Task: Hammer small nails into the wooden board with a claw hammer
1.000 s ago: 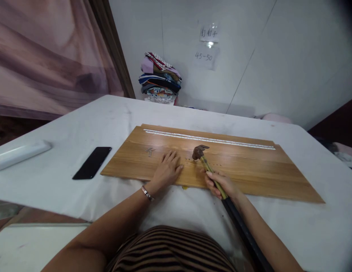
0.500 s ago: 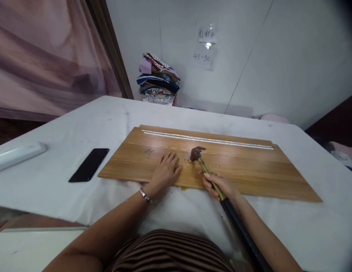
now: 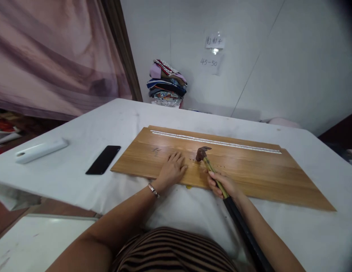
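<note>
My right hand [image 3: 222, 184] is wrapped round the shaft of a claw hammer [image 3: 202, 154], between its rusty brown head and the long black grip. The hammer head is low at the middle of a wood-grain board [image 3: 258, 173], by a row of small dark marks; whether it touches the board I cannot tell. My left hand [image 3: 172, 168] lies flat on the board, fingers stretched out, just left of the hammer head. A few loose nails [image 3: 156, 151] lie on the board beyond and left of that hand.
Two white strips [image 3: 215, 142] run along the board's far side. A black phone [image 3: 103, 160] and a white cylindrical object [image 3: 42, 150] lie to the left on the white-covered table [image 3: 121, 113]. Folded clothes [image 3: 167, 84] are stacked against the wall at the back.
The whole view has shifted, so everything appears a little further right. Both hands and the hammer keep about the same place on the board.
</note>
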`<state>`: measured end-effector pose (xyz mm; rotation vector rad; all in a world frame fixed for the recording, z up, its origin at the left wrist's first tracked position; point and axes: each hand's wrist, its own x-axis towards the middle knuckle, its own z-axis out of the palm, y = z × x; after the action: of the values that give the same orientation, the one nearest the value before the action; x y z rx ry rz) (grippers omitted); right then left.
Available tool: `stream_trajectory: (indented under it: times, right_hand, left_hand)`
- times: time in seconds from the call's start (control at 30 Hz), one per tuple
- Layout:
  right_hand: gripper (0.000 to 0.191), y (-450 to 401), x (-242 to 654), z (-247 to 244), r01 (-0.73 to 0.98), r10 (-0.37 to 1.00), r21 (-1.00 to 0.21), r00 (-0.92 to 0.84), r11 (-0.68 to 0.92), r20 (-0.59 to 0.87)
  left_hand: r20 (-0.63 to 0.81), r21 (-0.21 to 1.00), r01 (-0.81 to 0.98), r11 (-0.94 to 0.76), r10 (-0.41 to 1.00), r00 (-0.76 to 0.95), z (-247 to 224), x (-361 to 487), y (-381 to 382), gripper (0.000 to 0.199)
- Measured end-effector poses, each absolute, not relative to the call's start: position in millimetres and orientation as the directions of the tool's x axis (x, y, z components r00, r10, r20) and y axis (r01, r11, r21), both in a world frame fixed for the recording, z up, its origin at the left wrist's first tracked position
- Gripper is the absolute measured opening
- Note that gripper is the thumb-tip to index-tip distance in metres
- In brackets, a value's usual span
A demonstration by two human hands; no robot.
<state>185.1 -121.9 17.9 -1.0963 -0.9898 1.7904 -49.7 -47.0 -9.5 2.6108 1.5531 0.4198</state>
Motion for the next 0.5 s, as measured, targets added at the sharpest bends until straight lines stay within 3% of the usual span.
stream_trajectory:
  times: [0.23,0.5]
  right_hand:
    - [0.051,-120.1,185.5,17.9,-0.227,0.902,-0.894,-0.295,-0.386,-0.315]
    - [0.050,-119.8,184.1,23.0,-0.211,0.903,-0.908,-0.322,-0.363,-0.286]
  left_hand:
    - [0.159,0.203,0.859,-0.470,0.881,0.445,-5.3,-49.1,-46.5,0.043]
    - [0.215,0.221,0.838,-0.499,0.863,0.458,-10.6,-50.3,-44.0,0.040]
